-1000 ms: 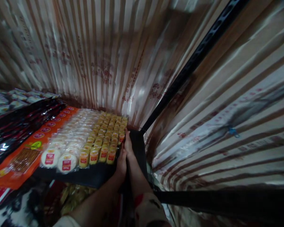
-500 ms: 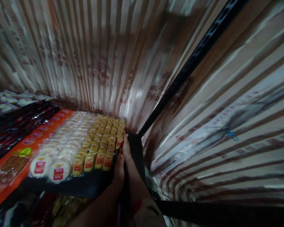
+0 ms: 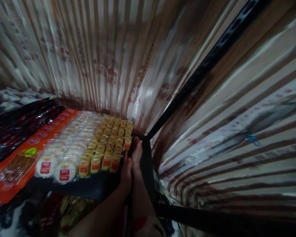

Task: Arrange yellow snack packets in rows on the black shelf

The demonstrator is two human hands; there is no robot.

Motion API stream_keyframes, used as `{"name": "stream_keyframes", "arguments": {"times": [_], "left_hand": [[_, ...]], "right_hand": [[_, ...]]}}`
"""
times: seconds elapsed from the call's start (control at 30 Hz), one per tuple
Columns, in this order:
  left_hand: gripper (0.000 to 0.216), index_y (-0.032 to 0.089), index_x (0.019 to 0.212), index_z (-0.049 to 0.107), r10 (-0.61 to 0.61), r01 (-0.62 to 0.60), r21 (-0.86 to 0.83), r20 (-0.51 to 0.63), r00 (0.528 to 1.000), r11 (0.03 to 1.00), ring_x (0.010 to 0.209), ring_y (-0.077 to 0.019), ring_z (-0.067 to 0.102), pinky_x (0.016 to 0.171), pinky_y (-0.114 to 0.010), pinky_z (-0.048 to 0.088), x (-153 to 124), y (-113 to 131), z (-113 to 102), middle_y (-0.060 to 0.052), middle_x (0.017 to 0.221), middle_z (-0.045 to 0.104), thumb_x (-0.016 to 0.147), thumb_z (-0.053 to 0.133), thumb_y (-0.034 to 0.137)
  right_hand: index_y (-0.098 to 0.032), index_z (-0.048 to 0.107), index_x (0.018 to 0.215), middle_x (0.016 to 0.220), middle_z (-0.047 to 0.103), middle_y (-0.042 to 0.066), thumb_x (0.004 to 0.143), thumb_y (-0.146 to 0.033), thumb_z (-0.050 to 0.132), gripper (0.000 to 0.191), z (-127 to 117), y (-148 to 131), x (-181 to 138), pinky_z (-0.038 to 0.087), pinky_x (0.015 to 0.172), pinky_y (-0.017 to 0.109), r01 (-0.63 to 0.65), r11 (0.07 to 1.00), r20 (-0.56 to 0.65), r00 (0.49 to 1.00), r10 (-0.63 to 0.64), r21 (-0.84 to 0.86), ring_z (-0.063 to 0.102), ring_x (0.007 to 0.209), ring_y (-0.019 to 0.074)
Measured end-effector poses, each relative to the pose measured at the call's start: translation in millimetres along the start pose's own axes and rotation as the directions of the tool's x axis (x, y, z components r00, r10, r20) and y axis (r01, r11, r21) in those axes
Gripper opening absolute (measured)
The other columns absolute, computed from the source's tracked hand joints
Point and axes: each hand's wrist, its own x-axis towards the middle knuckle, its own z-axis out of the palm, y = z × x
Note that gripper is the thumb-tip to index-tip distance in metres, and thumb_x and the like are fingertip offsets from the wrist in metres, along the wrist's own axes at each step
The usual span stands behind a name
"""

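Observation:
Rows of small yellow packets (image 3: 111, 143) with red labels lie on a dark shelf (image 3: 88, 186). My left hand (image 3: 126, 172) reaches in along the right side of the rows, its fingers stretched out flat against the nearest packets. Just right of it lies my right hand (image 3: 137, 152), fingers stretched forward on the bare shelf strip beside the last row and holding nothing. The two hands touch side by side.
Left of the yellow rows lie round white packets (image 3: 64, 171), orange packets (image 3: 19, 164) and black glossy packets (image 3: 12, 128). Striped shiny sheeting (image 3: 108, 59) closes the back and right. A black perforated upright (image 3: 199, 72) rises at the shelf corner. More goods show dimly below.
My right hand has drawn back a little and shifted right, away from the last yellow row. The left hand stays against the packets. The view has swayed slightly.

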Motion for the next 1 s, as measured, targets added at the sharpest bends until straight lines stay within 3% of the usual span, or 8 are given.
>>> {"name": "stream_keyframes", "arguments": {"times": [0.1,0.27,0.37,0.47,0.6,0.7,0.83,1.0], "left_hand": [[0.045,0.017,0.13,0.048,0.009,-0.009,-0.022,0.001,1.0,1.0,0.138,-0.0171,0.022,0.115,-0.032,0.013,0.4,-2.5,0.9,-0.003,0.145,0.035,0.087,0.04,0.029],[0.048,0.016,0.131,0.046,0.042,-0.042,-0.012,-0.005,0.999,0.999,0.137,-0.0181,0.022,0.115,-0.033,0.013,1.9,-9.9,-0.3,-0.004,0.146,0.033,0.087,0.043,0.032],[0.048,0.018,0.131,0.047,0.066,-0.066,0.009,0.016,0.998,0.998,0.138,-0.0181,0.021,0.115,-0.032,0.014,3.3,-16.1,-3.2,-0.003,0.146,0.032,0.087,0.043,0.037],[0.049,0.017,0.131,0.047,0.115,-0.116,0.043,0.026,0.993,0.992,0.137,-0.0177,0.023,0.115,-0.031,0.016,3.9,-18.9,-5.0,-0.004,0.146,0.034,0.087,0.043,0.039],[0.048,0.012,0.128,0.05,0.172,-0.179,0.113,0.073,0.982,0.977,0.134,-0.0194,0.03,0.114,-0.033,0.019,-3.0,-9.2,-2.8,-0.008,0.142,0.04,0.086,0.041,0.035],[0.042,0.01,0.117,0.06,0.202,-0.241,0.239,0.174,0.964,0.941,0.13,-0.021,0.038,0.114,-0.032,0.022,-18.8,5.5,-1.0,-0.01,0.133,0.051,0.086,0.039,0.029],[0.042,0.01,0.105,0.066,0.238,-0.339,0.364,0.296,0.925,0.868,0.122,-0.0222,0.047,0.109,-0.032,0.03,-55.1,21.8,-9.9,-0.012,0.125,0.058,0.088,0.031,0.025],[0.034,0.019,0.095,0.068,0.211,-0.364,0.384,0.385,0.898,0.848,0.109,-0.0201,0.055,0.101,-0.031,0.039,-106.6,28.0,-59.6,-0.007,0.115,0.063,0.086,0.037,0.029]], "right_hand": [[-0.013,0.062,0.108,0.116,0.062,0.013,0.083,-0.06,0.033,0.061,-11.6,-6.2,-19.4,0.045,0.091,0.035,-0.054,0.998,-0.073,0.996,0.055,0.015,0.057,0.107,0.0218],[-0.015,0.064,0.108,0.11,0.067,0.01,0.082,-0.063,0.033,0.063,-16.2,-15.5,-36.8,0.047,0.085,0.032,-0.093,0.996,0.165,0.982,0.092,0.003,0.061,0.1,0.0209],[-0.016,0.063,0.11,0.112,0.066,0.008,0.082,-0.064,0.033,0.063,-15.4,-12.4,-35.0,0.046,0.087,0.031,-0.068,0.998,0.232,0.97,0.067,-0.004,0.061,0.102,0.0205],[-0.016,0.063,0.11,0.117,0.063,0.009,0.081,-0.062,0.038,0.06,-17.5,-3.4,-31.0,0.046,0.088,0.031,-0.036,0.999,0.204,0.978,0.037,-0.012,0.06,0.104,0.0204],[-0.012,0.063,0.105,0.115,0.063,0.014,0.078,-0.06,0.043,0.058,-25.0,0.2,-31.8,0.046,0.088,0.034,0.01,1.0,0.063,0.998,-0.009,-0.011,0.06,0.103,0.0219],[-0.011,0.064,0.096,0.105,0.066,0.015,0.079,-0.059,0.039,0.056,-33.8,-8.5,-42.4,0.047,0.084,0.035,0.014,1.0,-0.01,1.0,-0.014,-0.019,0.063,0.094,0.0214],[-0.012,0.064,0.089,0.098,0.067,0.014,0.082,-0.056,0.037,0.053,-50.4,-23.2,-74.8,0.048,0.082,0.035,0.035,0.997,0.009,0.999,-0.034,-0.063,0.063,0.088,0.02],[-0.015,0.065,0.08,0.087,0.066,0.008,0.084,-0.045,0.043,0.038,-75.1,-35.5,-148.3,0.047,0.077,0.033,0.178,0.969,0.123,0.98,-0.157,-0.173,0.061,0.083,0.0183]]}}
